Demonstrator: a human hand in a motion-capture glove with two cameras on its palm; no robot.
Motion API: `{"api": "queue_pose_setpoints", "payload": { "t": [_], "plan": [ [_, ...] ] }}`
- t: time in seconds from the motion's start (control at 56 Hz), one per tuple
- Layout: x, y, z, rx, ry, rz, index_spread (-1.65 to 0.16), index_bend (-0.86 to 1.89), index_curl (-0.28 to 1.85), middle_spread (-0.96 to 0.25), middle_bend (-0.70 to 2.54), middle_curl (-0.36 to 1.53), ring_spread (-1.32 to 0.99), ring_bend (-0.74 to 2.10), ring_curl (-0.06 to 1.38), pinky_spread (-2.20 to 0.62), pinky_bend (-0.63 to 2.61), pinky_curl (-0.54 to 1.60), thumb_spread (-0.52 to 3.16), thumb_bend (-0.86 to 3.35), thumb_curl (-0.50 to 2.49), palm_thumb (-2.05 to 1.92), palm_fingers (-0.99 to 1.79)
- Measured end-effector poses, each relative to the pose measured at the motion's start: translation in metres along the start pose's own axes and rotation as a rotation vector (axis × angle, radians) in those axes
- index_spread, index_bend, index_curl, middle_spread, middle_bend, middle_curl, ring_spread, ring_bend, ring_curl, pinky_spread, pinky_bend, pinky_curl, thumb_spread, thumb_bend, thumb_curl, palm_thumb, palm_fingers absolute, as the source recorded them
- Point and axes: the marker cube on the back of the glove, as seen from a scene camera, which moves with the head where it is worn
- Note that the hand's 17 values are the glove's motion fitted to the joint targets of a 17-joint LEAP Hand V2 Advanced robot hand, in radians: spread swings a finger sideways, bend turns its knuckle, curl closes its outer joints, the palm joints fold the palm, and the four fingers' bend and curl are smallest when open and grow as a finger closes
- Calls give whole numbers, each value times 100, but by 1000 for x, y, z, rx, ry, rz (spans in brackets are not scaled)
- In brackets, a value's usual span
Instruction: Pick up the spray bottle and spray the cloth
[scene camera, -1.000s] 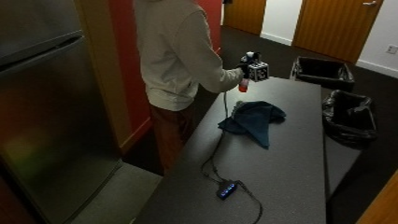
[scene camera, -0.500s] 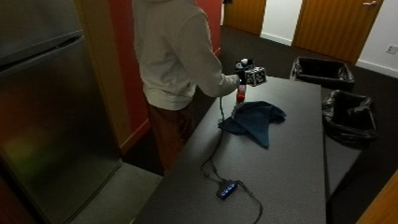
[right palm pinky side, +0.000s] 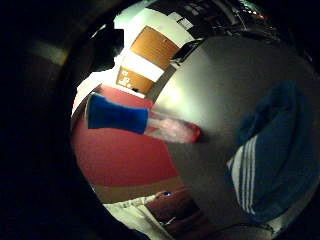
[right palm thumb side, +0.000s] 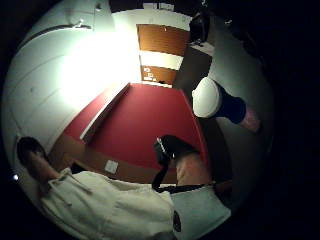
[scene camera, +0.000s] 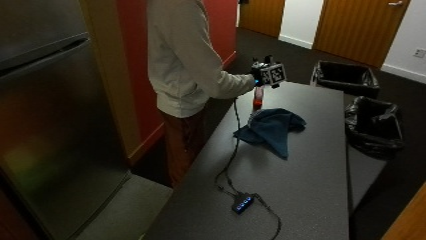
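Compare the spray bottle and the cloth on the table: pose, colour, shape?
The spray bottle stands upright near the table's edge; the cloth lies crumpled in a heap. The bottle is pinkish-red with a blue top; the cloth is dark blue with white stripes. The bottle is narrow and rigid; the cloth spreads wider. Both sit on the grey table, close together.

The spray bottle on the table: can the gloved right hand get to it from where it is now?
Probably yes. The gloved right hand hovers just above the spray bottle, which stands upright on the table. Nothing lies between them; the blue cloth sits apart, beside the bottle.
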Motion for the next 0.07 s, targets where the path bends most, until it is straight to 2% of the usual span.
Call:
{"api": "queue_pose_setpoints", "payload": {
  "t": [0.036,0.071],
  "plan": [
    [-9,22,1,-141,-28,-13,-33,7,19,-13,25,42,-10,51,40,4,50,38,87,-4,46,60,50],
    [-14,32,-6,-190,-40,-21,-33,8,19,-13,25,42,-10,52,40,4,50,38,88,-4,45,59,50]
  ]
}}
